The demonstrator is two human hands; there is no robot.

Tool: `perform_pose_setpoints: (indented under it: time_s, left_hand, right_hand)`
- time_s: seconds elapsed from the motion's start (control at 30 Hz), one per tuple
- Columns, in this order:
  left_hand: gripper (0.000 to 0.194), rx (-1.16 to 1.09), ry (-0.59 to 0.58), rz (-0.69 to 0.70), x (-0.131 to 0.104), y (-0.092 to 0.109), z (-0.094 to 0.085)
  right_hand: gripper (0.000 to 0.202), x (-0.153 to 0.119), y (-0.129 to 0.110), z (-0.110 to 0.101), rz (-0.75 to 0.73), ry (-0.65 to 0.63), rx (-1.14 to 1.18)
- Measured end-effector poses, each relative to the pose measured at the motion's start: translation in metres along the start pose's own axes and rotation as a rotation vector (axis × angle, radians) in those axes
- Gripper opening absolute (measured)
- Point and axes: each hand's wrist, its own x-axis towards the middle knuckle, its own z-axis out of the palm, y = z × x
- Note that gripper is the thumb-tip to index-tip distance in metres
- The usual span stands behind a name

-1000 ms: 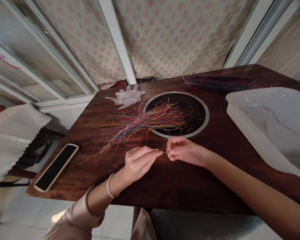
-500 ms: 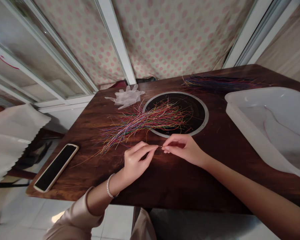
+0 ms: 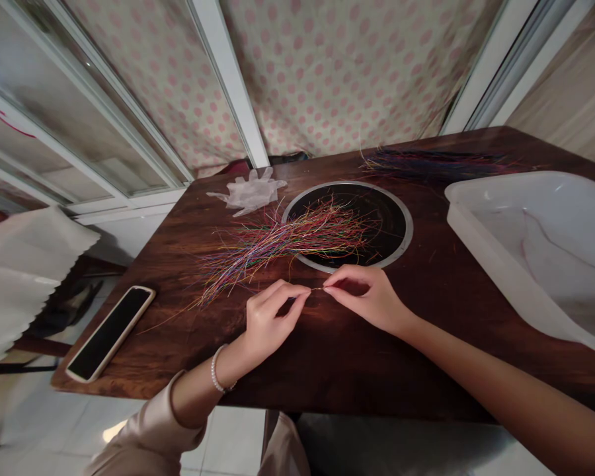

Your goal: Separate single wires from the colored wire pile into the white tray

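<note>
- In the head view, the fingers of your left hand (image 3: 270, 317) are pinched, thumb against index at the tips, on one end of a short, thin wire (image 3: 317, 288).
- The fingers of your right hand (image 3: 371, 299) pinch the other end the same way; each thumb and index leave a small open loop behind the tips.
- The wire runs nearly level across the narrow gap between your hands, on your side of the disc (image 3: 410, 228), above the counter (image 3: 377, 370).
- You have the coloured bundle (image 3: 287, 241) lying partly on the disc and reaching out past its left rim, its strands red, yellow, green, blue and purple.
- A loose strand (image 3: 168, 320) trails from the bundle's left end, well left of the disc and towards you.
- Your phone (image 3: 110, 335), screen dark, lies further left of the disc, near the counter's corner.
- The clear glove (image 3: 252, 192) lies crumpled just left of the disc, beyond the bundle.
- A darker bundle (image 3: 436, 164) lies beyond the disc, to its right.
- The white tub (image 3: 463, 231) stands right of the disc, with a thin dark line (image 3: 555, 243) showing in it.
- You wear a beaded bracelet (image 3: 215, 371) on your left wrist, on your side of the disc.
</note>
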Motion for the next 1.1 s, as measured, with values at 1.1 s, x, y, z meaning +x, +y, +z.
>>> perform_pose_setpoints:
  time_s: [1.1]
  left_hand:
    - [0.006,0.113,-0.052,0.023,-0.0005,-0.0047,0.0012]
  right_hand:
    - [0.009,0.0009,-0.0044,-0.0033,-0.186,-0.018,-0.106]
